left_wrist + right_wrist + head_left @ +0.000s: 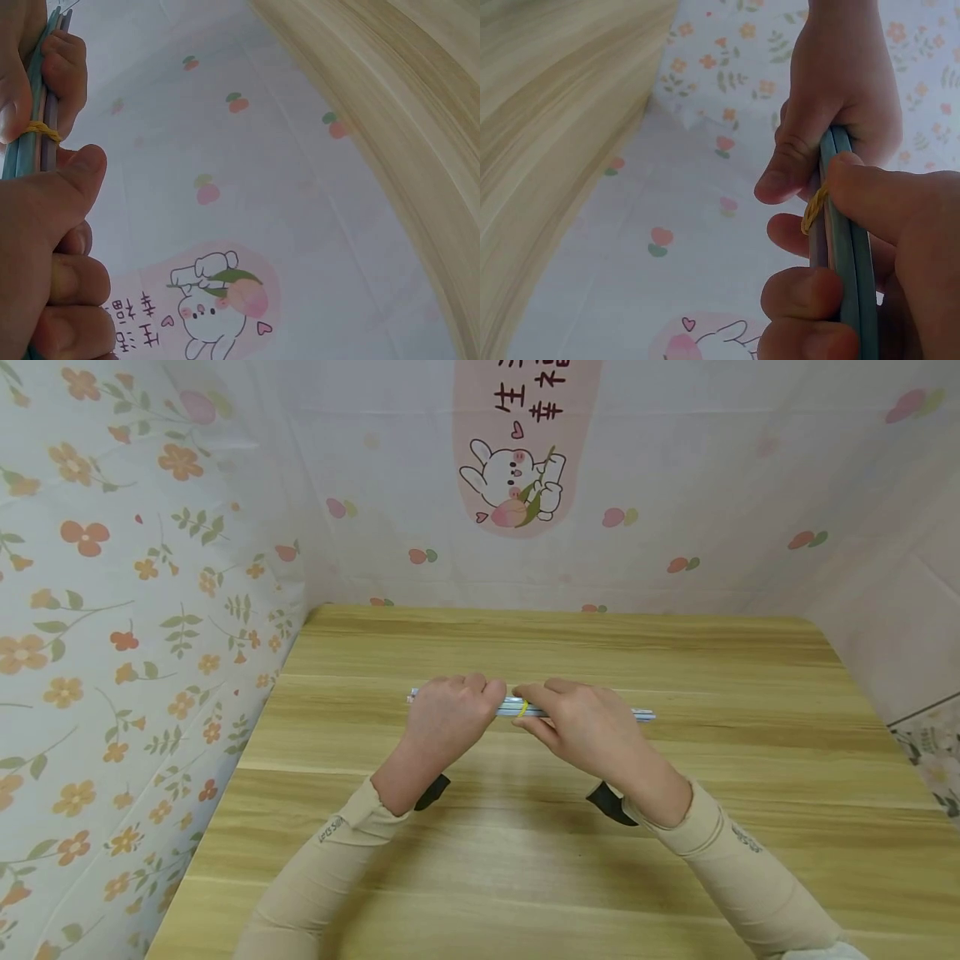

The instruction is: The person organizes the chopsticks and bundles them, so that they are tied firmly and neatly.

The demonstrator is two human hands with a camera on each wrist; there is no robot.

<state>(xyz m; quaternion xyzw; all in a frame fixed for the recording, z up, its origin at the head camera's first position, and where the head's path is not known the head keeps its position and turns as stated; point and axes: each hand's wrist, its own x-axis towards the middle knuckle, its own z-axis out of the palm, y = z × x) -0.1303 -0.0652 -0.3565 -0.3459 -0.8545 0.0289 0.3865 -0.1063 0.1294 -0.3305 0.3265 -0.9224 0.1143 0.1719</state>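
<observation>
A bundle of slim pastel pencils [509,707] in blue, teal, pink and purple is held level over the wooden table. A yellow rubber band [815,211] wraps round it near the middle. My left hand [453,710] grips the left part, its fingers curled round and its thumb along the bundle. The right hand [592,722] holds the right part, with thumb and forefinger right at the band. Pencil ends [643,715] stick out past the right hand, and a short length shows beyond the left. The palms hide the rest.
The wooden table [480,860] spreads under both hands. A floral cloth [135,635] hangs at the left, and a white printed cloth [675,468] with a rabbit drawing [517,481] hangs behind. Dark straps [611,803] show at the wrists, below beige sleeves [322,860].
</observation>
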